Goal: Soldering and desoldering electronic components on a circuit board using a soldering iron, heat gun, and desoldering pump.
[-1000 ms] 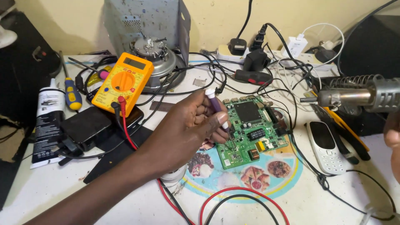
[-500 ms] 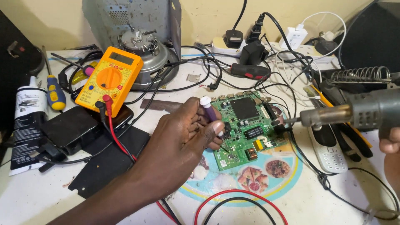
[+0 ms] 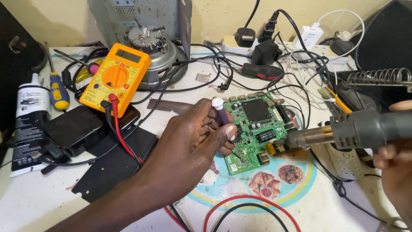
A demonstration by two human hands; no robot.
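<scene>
A left hand (image 3: pixel 189 141) pinches a light, slim purple-handled tool (image 3: pixel 223 116) over the fragile green circuit board (image 3: pixel 253 124), best gripped by its edges, as the right hand (image 3: pixel 392 163) clasps a hot-air gun (image 3: pixel 343 133) beside it.

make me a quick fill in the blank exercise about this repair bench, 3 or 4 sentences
1. The left hand holds a slim purple tool with a ____ cap.
2. The right hand aims the hot air gun at the ____ circuit board.
3. The multimeter has a casing coloured ____.
4. The screwdriver at far left has a blue and ____ handle.

Missing words: white; green; orange; yellow
</scene>
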